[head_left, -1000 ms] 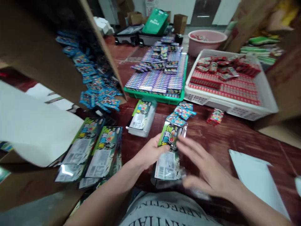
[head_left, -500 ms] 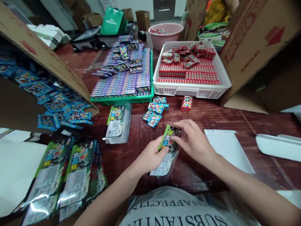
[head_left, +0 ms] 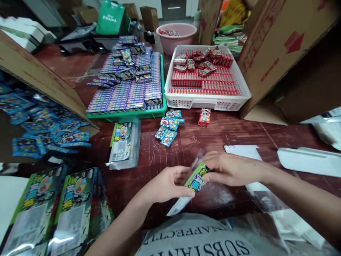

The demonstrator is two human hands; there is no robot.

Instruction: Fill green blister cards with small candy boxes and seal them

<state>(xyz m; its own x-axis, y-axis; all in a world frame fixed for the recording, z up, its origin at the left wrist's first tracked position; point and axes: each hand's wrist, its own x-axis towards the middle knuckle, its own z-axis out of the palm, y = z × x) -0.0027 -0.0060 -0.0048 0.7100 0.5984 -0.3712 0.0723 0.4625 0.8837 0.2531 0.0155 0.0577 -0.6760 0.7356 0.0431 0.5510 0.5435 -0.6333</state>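
Observation:
Both hands grip a clear plastic packaging box (head_left: 196, 179) with a green and black printed front, tilted in front of my body. My left hand (head_left: 166, 183) has its thumb along the lower side and its fingers behind. My right hand (head_left: 226, 167) pinches the upper right part; some fingertips are hidden. Beyond my hands lie several small blue candy boxes (head_left: 169, 128) and a small stack of red boxes (head_left: 204, 117). A similar printed plastic package (head_left: 122, 142) rests on the table to the left.
A green tray (head_left: 128, 115) holds rows of purple boxes; a white basket (head_left: 205, 103) holds red ones. More printed packages (head_left: 70, 202) lie at front left. Cardboard cartons (head_left: 266, 60) flank the table, the left one spilling blue boxes (head_left: 50, 131). White sheets (head_left: 245, 151) lie at right.
The plastic box has turned so its narrow side and clear upper flap show. My right hand has moved lower along it. The view has shifted right.

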